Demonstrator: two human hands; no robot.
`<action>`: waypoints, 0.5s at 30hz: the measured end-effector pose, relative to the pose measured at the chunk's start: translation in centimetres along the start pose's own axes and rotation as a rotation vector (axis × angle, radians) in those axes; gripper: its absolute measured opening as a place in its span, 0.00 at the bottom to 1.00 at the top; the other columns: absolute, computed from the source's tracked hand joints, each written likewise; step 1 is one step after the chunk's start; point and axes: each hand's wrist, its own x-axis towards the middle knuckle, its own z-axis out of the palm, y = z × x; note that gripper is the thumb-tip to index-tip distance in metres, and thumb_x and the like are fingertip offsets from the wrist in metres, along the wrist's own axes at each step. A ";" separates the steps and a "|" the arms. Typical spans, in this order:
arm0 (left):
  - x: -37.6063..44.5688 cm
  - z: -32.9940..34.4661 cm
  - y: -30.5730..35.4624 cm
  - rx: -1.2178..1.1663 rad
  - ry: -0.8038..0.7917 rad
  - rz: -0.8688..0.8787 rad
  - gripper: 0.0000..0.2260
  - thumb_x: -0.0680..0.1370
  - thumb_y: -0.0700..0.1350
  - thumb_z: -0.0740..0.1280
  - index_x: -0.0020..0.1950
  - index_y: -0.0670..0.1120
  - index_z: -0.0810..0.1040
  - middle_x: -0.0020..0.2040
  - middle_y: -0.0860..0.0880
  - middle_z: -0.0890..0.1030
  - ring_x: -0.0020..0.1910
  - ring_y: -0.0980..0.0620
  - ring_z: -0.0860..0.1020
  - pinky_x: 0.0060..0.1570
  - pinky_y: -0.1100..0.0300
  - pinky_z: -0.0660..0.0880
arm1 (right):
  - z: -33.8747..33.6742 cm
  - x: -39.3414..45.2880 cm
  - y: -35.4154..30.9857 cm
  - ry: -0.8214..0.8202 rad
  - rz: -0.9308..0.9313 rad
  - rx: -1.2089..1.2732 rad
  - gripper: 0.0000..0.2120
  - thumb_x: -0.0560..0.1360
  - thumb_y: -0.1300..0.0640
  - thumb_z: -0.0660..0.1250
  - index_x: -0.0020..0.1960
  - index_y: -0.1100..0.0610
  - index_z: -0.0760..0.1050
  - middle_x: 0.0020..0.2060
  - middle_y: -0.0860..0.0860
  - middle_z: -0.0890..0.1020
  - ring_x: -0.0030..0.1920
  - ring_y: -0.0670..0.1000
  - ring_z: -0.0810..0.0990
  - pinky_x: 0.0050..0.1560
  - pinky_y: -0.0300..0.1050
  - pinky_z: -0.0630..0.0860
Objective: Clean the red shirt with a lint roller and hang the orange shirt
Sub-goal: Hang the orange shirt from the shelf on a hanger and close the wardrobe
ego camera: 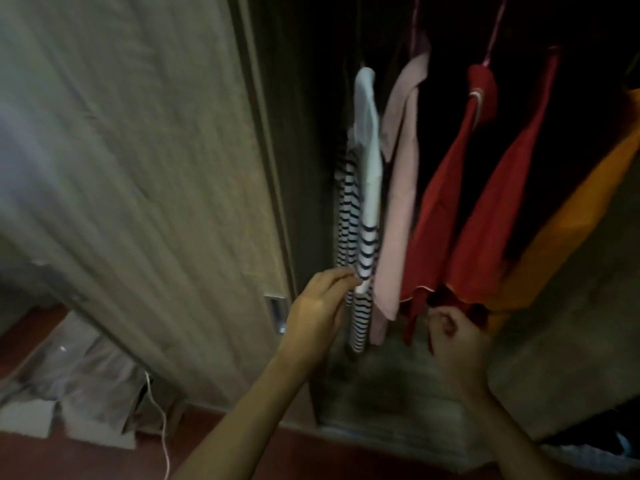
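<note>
Red shirt [446,209] hem pinched in my curled right hand [457,336] | left hand [320,306], arm raised, fingertips clamped on striped top [360,244] | orange shirt [568,230] hanging beside

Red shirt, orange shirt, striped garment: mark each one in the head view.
red shirt [446,216], head view, on the middle of its hanging front panel.
orange shirt [568,233], head view, on its lit fabric at right.
striped garment [363,244], head view, on its lower striped part.
</note>
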 end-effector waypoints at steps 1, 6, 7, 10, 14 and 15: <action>-0.2 -1.7 -1.1 0.017 0.018 0.048 0.15 0.74 0.36 0.60 0.58 0.41 0.80 0.60 0.43 0.79 0.59 0.47 0.75 0.65 0.66 0.65 | 1.1 -0.8 -1.4 0.056 0.004 0.017 0.07 0.74 0.56 0.66 0.46 0.58 0.81 0.33 0.52 0.82 0.35 0.49 0.78 0.37 0.35 0.69; 0.5 -9.1 -7.6 0.245 0.220 0.290 0.19 0.76 0.34 0.65 0.67 0.39 0.75 0.70 0.35 0.69 0.71 0.40 0.67 0.70 0.46 0.65 | 8.3 -4.9 -7.3 0.124 -0.110 0.049 0.12 0.76 0.53 0.64 0.52 0.57 0.82 0.43 0.53 0.86 0.44 0.53 0.84 0.47 0.45 0.78; 0.9 -10.3 -8.8 0.311 0.234 0.280 0.22 0.76 0.36 0.66 0.70 0.41 0.71 0.73 0.35 0.64 0.74 0.39 0.62 0.71 0.43 0.61 | 9.7 -5.7 -8.3 0.120 -0.163 0.051 0.15 0.76 0.51 0.62 0.54 0.59 0.81 0.47 0.53 0.85 0.49 0.52 0.83 0.53 0.41 0.77; 2.3 -13.7 -12.8 0.494 0.272 0.218 0.30 0.79 0.45 0.65 0.77 0.45 0.55 0.78 0.39 0.47 0.77 0.41 0.45 0.74 0.39 0.50 | 13.2 -8.0 -11.6 0.083 -0.257 0.007 0.20 0.77 0.51 0.60 0.63 0.61 0.77 0.60 0.53 0.80 0.64 0.47 0.75 0.66 0.30 0.64; 4.9 -16.5 -16.9 0.680 0.279 0.155 0.40 0.77 0.65 0.60 0.79 0.46 0.47 0.77 0.34 0.48 0.76 0.41 0.38 0.73 0.38 0.42 | 16.6 -9.3 -14.4 0.009 -0.415 -0.097 0.26 0.79 0.52 0.62 0.75 0.59 0.65 0.74 0.53 0.67 0.77 0.50 0.59 0.76 0.47 0.59; 5.3 -16.6 -17.3 0.715 0.272 0.154 0.42 0.75 0.68 0.59 0.78 0.46 0.46 0.76 0.33 0.50 0.76 0.40 0.37 0.73 0.38 0.40 | 17.1 -9.4 -14.7 -0.006 -0.446 -0.119 0.28 0.79 0.52 0.63 0.76 0.59 0.63 0.76 0.53 0.65 0.78 0.51 0.57 0.76 0.50 0.59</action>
